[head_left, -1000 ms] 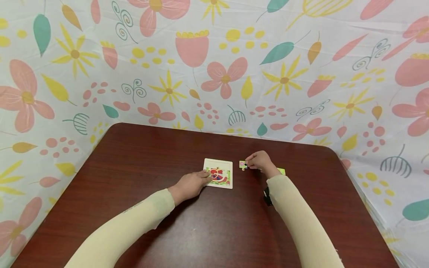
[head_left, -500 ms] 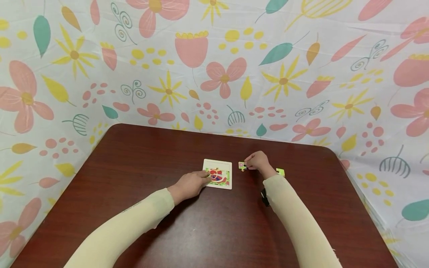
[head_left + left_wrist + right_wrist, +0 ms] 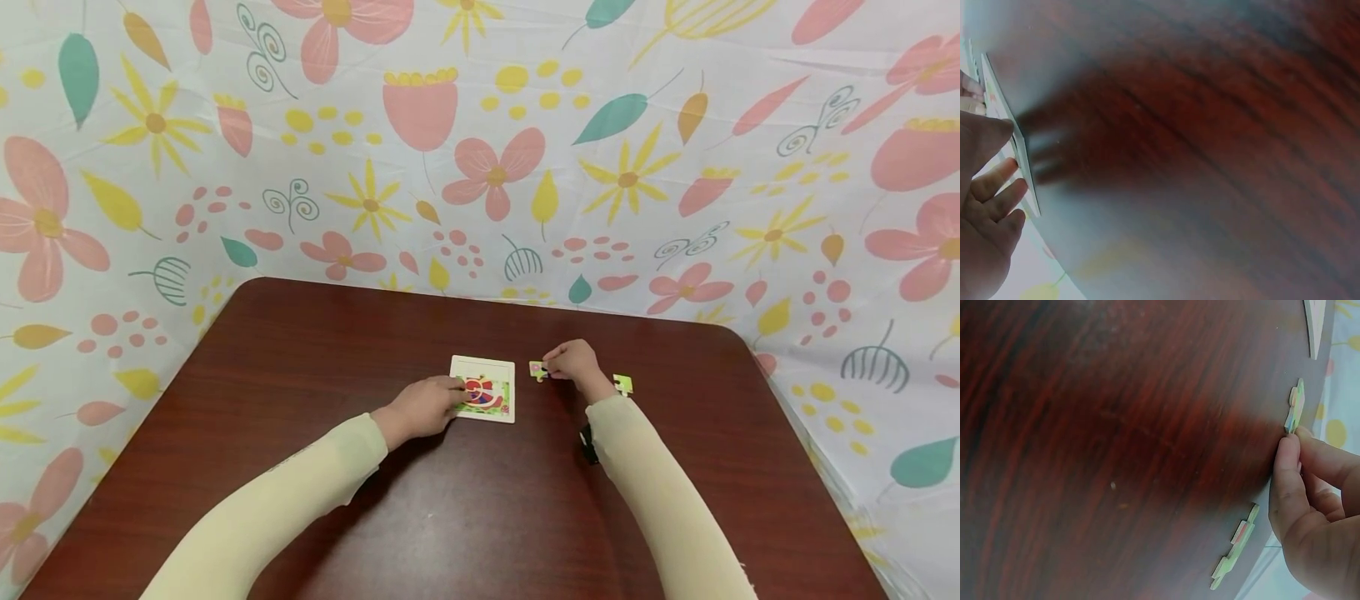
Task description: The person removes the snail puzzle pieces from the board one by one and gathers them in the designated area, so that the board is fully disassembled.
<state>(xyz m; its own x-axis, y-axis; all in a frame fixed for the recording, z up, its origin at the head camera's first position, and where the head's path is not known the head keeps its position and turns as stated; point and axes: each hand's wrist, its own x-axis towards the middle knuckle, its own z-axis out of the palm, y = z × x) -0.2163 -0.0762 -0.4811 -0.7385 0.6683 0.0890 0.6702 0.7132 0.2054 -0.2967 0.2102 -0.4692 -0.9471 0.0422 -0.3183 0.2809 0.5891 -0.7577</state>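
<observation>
Currently, a cream-framed puzzle board lies flat on the dark red-brown table, its far part pale and its near part filled with a red, white and green picture. At the board's left side, the left hand rests its relaxed fingers on the edge, overlapping the picture. To the board's right, just beyond a narrow strip of tabletop, the right hand pinches a puzzle piece between thumb and forefinger; whether that piece touches the table is hard to tell. Farther right of the board, beside the right wrist, lies a green notched piece. Cream sleeves reach toward the board from the near side, and behind it hangs a white cloth printed with flowers and leaves.
</observation>
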